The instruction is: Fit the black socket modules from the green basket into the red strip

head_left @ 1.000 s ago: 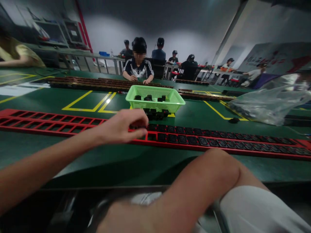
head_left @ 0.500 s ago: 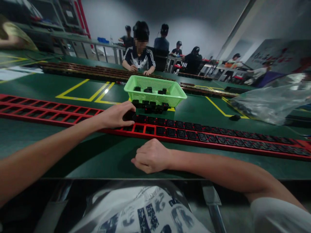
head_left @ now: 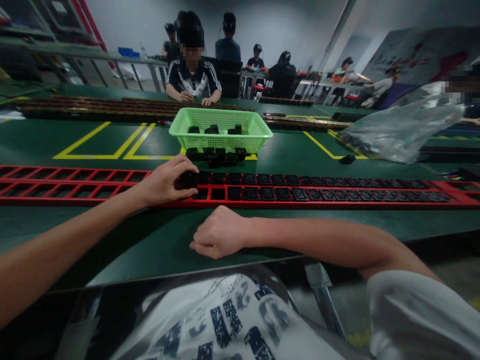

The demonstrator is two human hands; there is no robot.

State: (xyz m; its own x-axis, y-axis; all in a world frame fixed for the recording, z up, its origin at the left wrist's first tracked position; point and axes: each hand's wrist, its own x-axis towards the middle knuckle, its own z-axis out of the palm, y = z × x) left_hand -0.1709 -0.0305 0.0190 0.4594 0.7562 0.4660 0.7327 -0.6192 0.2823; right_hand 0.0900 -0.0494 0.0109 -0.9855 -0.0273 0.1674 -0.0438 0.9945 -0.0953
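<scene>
A long red rack (head_left: 123, 202) with two rows of slots lies across the green table. Black square pieces (head_left: 267, 193) fill its right part, while the slots at the left show no pieces. Over the rack's upper row, my left hand (head_left: 167, 180) grips a black piece (head_left: 188, 179) between thumb and fingers. My right hand (head_left: 217, 232) rests closed on the table just in front of the rack; whether anything is inside it is hidden. Behind the rack, a green basket (head_left: 221, 122) holds a few black pieces, and several more lie along its front.
A clear plastic bag (head_left: 397, 125) lies at the right behind the rack, with a small black piece (head_left: 347, 159) near it. Dark long strips (head_left: 93, 107) lie across the far side, where a person (head_left: 193, 80) sits. More people are farther back.
The whole view has shifted and turned slightly. My left hand still holds the black piece at the rack, and my right hand remains closed in front of it.
</scene>
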